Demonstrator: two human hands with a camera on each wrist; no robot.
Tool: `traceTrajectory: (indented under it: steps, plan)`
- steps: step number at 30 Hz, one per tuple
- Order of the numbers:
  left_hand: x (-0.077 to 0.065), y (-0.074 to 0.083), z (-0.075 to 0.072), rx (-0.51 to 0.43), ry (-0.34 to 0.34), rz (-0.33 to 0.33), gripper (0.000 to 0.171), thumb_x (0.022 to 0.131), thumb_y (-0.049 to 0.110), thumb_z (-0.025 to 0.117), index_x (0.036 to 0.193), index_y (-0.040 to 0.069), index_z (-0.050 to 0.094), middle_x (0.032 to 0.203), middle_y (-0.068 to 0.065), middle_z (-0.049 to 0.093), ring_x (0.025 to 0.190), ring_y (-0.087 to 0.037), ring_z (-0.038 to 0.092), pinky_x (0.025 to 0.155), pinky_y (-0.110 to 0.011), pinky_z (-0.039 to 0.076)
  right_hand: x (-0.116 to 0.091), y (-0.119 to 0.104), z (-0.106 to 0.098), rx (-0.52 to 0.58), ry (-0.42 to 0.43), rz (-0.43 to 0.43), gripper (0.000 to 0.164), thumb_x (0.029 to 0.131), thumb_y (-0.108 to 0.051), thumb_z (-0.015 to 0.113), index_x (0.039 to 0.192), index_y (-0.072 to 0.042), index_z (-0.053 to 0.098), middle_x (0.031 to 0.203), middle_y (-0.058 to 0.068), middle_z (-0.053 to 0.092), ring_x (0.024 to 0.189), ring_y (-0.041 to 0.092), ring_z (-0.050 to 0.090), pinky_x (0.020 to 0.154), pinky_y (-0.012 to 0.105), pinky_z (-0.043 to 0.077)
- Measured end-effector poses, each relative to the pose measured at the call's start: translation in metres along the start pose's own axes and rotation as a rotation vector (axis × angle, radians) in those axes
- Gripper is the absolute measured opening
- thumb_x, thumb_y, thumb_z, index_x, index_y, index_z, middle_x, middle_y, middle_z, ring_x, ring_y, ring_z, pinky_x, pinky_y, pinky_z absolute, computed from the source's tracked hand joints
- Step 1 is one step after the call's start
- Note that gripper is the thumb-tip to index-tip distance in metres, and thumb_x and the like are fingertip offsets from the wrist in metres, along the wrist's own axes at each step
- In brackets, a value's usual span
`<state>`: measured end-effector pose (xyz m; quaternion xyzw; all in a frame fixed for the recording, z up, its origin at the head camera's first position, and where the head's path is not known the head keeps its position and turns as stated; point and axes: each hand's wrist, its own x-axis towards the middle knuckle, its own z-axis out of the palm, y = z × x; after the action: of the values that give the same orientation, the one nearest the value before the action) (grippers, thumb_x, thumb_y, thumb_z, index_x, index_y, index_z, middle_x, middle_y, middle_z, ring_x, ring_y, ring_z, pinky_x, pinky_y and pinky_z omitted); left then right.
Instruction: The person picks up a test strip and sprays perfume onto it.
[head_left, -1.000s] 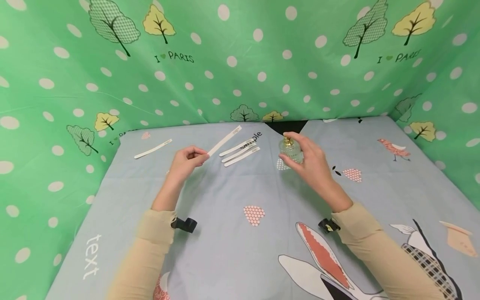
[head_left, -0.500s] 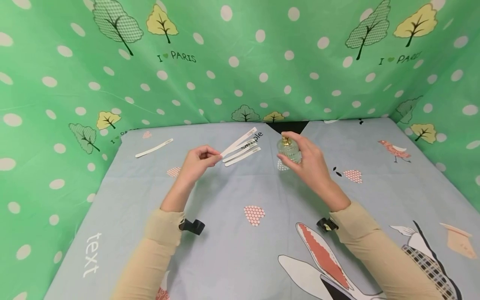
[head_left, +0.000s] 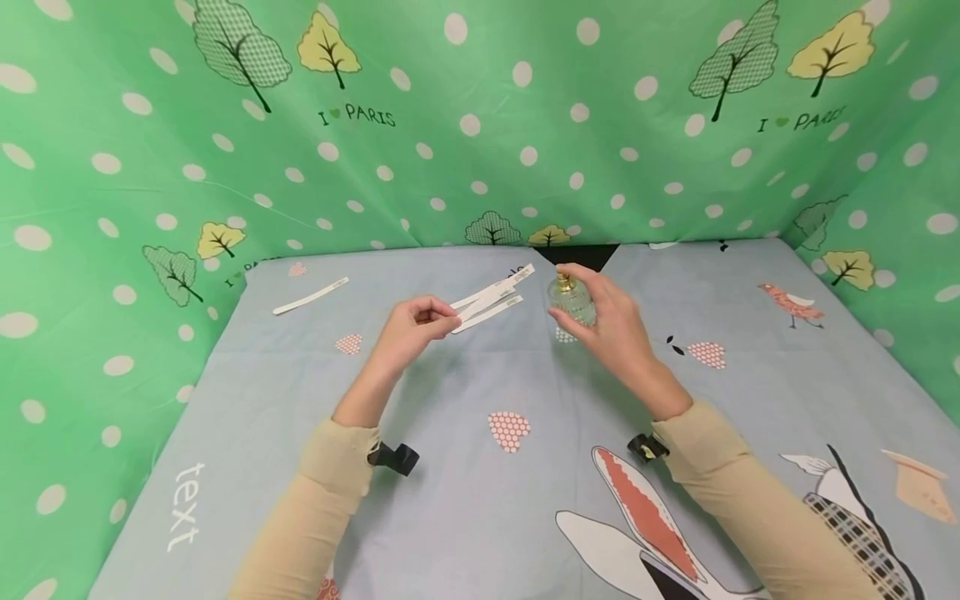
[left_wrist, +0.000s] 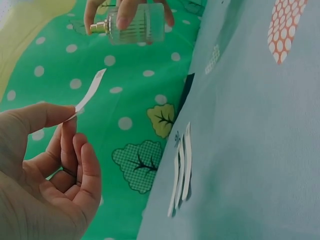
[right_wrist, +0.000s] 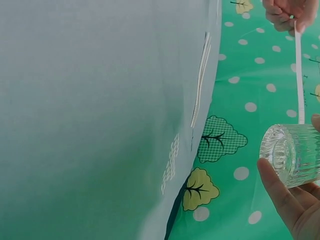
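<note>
Between thumb and forefinger, my left hand [head_left: 416, 329] pinches one end of a white paper perfume test strip [left_wrist: 91, 95], which is held up off the table. In the right wrist view this test strip [right_wrist: 299, 75] reaches toward the bottle. My right hand [head_left: 622, 329] grips a clear ribbed glass perfume bottle [head_left: 573, 303] with a gold neck and sprayer. A finger rests on top of the sprayer, and the thumb supports the base. The strip's far end is pointed at the bottle's upper part. Several more test strips [left_wrist: 187, 165] lie side by side on the table below the left hand.
Another white test strip [head_left: 311, 297] lies alone at the table's far left. A blue-grey printed cloth [head_left: 450, 500] covers the table. Behind it hangs a green curtain [head_left: 420, 83] with white dots and trees. Each wrist bears a small black camera [head_left: 397, 458].
My left hand has moved right with its test strip, which now overlaps the lying strips in the head view. The perfume bottle has shifted slightly left, so the two are closer together.
</note>
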<state>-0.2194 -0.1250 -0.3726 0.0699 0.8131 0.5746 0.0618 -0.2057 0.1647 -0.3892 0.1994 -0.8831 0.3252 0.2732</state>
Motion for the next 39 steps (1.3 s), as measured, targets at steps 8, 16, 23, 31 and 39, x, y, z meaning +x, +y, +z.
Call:
traceTrajectory:
  steps: [8, 16, 23, 31, 39]
  plan:
    - [-0.003, 0.009, 0.005, -0.004, -0.036, 0.004, 0.016, 0.089, 0.009, 0.071, 0.098, -0.004, 0.069, 0.074, 0.01, 0.063, 0.067, -0.006, 0.054, 0.065, -0.019, 0.046, 0.004, 0.0, 0.003, -0.03, -0.01, -0.015, 0.057, 0.086, -0.024, 0.079, 0.137, -0.018, 0.053, 0.124, 0.011, 0.067, 0.107, 0.03, 0.065, 0.085, 0.049, 0.056]
    - [-0.002, 0.013, 0.01, -0.005, -0.063, 0.0, 0.015, 0.089, 0.009, 0.07, 0.099, -0.003, 0.068, 0.073, 0.01, 0.061, 0.068, -0.007, 0.054, 0.067, -0.021, 0.046, 0.004, 0.002, 0.005, -0.078, -0.022, -0.014, 0.054, 0.086, -0.022, 0.078, 0.135, -0.02, 0.054, 0.11, 0.014, 0.066, 0.088, 0.028, 0.062, 0.061, 0.043, 0.051]
    - [-0.001, 0.011, 0.013, -0.023, -0.077, -0.002, 0.015, 0.089, 0.009, 0.07, 0.098, -0.003, 0.068, 0.072, 0.01, 0.061, 0.067, -0.007, 0.054, 0.066, -0.02, 0.045, 0.005, 0.003, 0.007, -0.114, -0.031, -0.012, 0.054, 0.085, -0.022, 0.08, 0.132, -0.018, 0.056, 0.105, 0.015, 0.065, 0.081, 0.029, 0.062, 0.056, 0.042, 0.049]
    - [0.003, 0.009, 0.015, -0.015, -0.072, -0.003, 0.016, 0.09, 0.009, 0.07, 0.098, -0.004, 0.068, 0.072, 0.01, 0.061, 0.066, -0.007, 0.053, 0.065, -0.021, 0.045, 0.003, 0.005, 0.004, -0.101, -0.033, 0.013, 0.055, 0.087, -0.021, 0.077, 0.136, -0.018, 0.052, 0.12, 0.015, 0.066, 0.1, 0.033, 0.065, 0.073, 0.049, 0.055]
    - [0.007, 0.007, 0.013, -0.003, -0.046, -0.016, 0.014, 0.089, 0.009, 0.071, 0.097, -0.002, 0.069, 0.07, 0.011, 0.061, 0.065, -0.007, 0.053, 0.065, -0.021, 0.045, 0.003, 0.01, -0.002, -0.064, 0.005, 0.038, 0.059, 0.086, -0.021, 0.078, 0.139, -0.019, 0.051, 0.126, 0.014, 0.065, 0.112, 0.032, 0.064, 0.087, 0.053, 0.054]
